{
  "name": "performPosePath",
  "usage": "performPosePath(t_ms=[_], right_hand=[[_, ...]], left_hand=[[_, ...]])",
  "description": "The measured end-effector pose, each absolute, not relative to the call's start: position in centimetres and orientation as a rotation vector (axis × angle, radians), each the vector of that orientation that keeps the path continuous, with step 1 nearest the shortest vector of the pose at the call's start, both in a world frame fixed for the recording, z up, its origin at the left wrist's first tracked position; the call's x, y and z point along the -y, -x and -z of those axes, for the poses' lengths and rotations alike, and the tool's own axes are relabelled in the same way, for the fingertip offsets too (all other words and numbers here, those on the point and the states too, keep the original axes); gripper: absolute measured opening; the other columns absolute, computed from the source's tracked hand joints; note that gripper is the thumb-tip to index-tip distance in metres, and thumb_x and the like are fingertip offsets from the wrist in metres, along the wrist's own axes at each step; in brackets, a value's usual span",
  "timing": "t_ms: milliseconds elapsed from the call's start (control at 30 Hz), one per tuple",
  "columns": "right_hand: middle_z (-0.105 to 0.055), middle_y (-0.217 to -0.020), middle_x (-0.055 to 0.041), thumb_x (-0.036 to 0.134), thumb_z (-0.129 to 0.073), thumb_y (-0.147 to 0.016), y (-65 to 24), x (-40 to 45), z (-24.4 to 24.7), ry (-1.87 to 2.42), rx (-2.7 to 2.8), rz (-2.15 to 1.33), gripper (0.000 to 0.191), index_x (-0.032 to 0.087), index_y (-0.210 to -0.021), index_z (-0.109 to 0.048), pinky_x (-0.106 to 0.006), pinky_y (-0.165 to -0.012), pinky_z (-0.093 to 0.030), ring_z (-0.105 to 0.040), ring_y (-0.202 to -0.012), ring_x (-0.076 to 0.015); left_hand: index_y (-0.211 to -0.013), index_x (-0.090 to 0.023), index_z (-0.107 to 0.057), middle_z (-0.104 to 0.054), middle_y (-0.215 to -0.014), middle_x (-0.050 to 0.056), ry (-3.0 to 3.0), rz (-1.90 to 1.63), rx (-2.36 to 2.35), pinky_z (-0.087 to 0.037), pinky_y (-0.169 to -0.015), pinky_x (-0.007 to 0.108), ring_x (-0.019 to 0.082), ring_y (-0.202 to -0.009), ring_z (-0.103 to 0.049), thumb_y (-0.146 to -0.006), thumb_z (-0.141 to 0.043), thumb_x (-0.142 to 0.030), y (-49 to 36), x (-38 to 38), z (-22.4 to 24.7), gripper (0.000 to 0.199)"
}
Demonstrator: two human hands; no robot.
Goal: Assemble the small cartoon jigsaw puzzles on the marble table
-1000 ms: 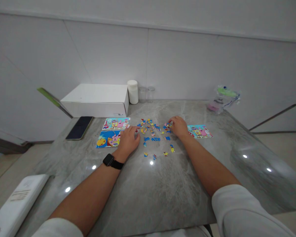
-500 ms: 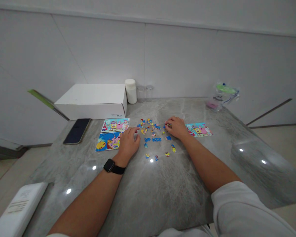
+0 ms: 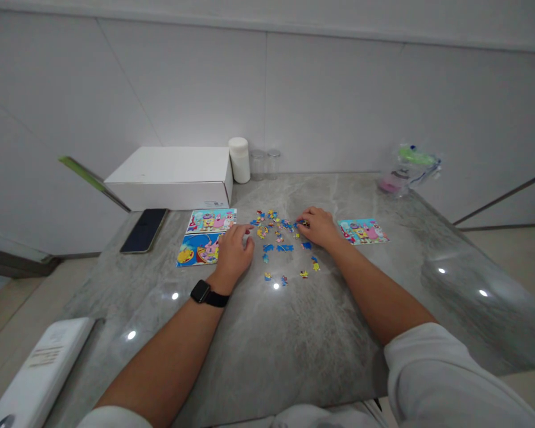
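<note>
Small colourful puzzle pieces (image 3: 285, 248) lie on the grey table between my hands, heaped toward the back and spaced apart nearer me. My left hand (image 3: 235, 252) rests with its fingers apart at the right edge of a blue picture card (image 3: 196, 249), holding nothing. Behind that card lies a second card (image 3: 209, 220) with cartoon figures. At the right of the heap, my right hand (image 3: 318, 227) has its fingertips pressed down by some pieces; whatever they pinch is too small to name. A similar card (image 3: 364, 231) lies right of that hand.
A white box (image 3: 169, 178), a white bottle (image 3: 239, 160) and two clear glasses (image 3: 265, 164) stand at the back. On the left lie a phone (image 3: 144, 230) and a white device (image 3: 42, 371). A plastic bag (image 3: 409, 170) sits at the back right.
The camera view has shifted slightly, so everything sits a little higher and further right. Both hands stay in nearly the same places over the table.
</note>
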State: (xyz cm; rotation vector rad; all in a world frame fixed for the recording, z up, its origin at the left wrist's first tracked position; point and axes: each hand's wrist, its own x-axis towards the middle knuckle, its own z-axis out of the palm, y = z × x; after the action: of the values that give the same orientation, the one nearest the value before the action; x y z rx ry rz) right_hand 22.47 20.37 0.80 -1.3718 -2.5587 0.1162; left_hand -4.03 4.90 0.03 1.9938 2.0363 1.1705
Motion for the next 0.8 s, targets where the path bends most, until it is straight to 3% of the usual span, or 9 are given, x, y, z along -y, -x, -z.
performPosePath(t_ms=[200, 333, 500, 800], right_hand=[[-0.07, -0.126, -0.0105, 0.034, -0.07, -0.094, -21.9, -20.9, -0.7, 1.395, 2.593, -0.172, 0.024, 0.027, -0.114, -0.081, -0.04, -0.101, -0.044, -0.06, -0.12, -0.0288], [-0.074, -0.117, -0.0085, 0.025, -0.071, -0.088, -21.8, -21.5, -1.0, 1.376, 2.543, -0.272, 0.018, 0.023, -0.104, -0.08, -0.036, -0.097, -0.046, -0.064, -0.113, -0.0256], [-0.078, -0.095, -0.0033, 0.02, -0.067, -0.088, -22.2, -22.2, -2.0, 1.219, 2.403, -0.621, 0.019, 0.019, -0.103, -0.079, -0.028, -0.082, -0.049, -0.067, -0.086, -0.0174], [-0.074, -0.082, 0.0003, 0.027, -0.078, -0.08, -23.3, -21.1, -5.9, 0.966, 2.243, -1.314, 0.026, 0.019, -0.105, -0.074, -0.025, -0.07, -0.051, -0.065, -0.074, -0.0144]], left_hand=[[-0.124, -0.022, -0.068, -0.072, -0.114, 0.009, -2.018, -1.154, -2.058, -0.052, -0.094, 0.043, 0.027, -0.106, -0.067, -0.094, -0.058, -0.015, 3.9, -5.1, 0.2, 0.032], [-0.123, -0.022, -0.068, -0.072, -0.114, 0.008, -2.032, -1.17, -2.053, -0.051, -0.094, 0.043, 0.026, -0.107, -0.066, -0.094, -0.058, -0.014, 3.9, -5.2, 0.0, 0.032], [-0.121, -0.021, -0.069, -0.072, -0.115, 0.009, -2.066, -1.177, -2.046, -0.05, -0.097, 0.043, 0.027, -0.109, -0.066, -0.094, -0.06, -0.017, 3.4, -5.3, -0.7, 0.028], [-0.115, -0.026, -0.076, -0.072, -0.116, 0.008, -2.324, -0.974, -1.873, -0.048, -0.102, 0.046, 0.029, -0.113, -0.065, -0.096, -0.068, -0.029, 0.7, -6.4, -3.2, 0.021]])
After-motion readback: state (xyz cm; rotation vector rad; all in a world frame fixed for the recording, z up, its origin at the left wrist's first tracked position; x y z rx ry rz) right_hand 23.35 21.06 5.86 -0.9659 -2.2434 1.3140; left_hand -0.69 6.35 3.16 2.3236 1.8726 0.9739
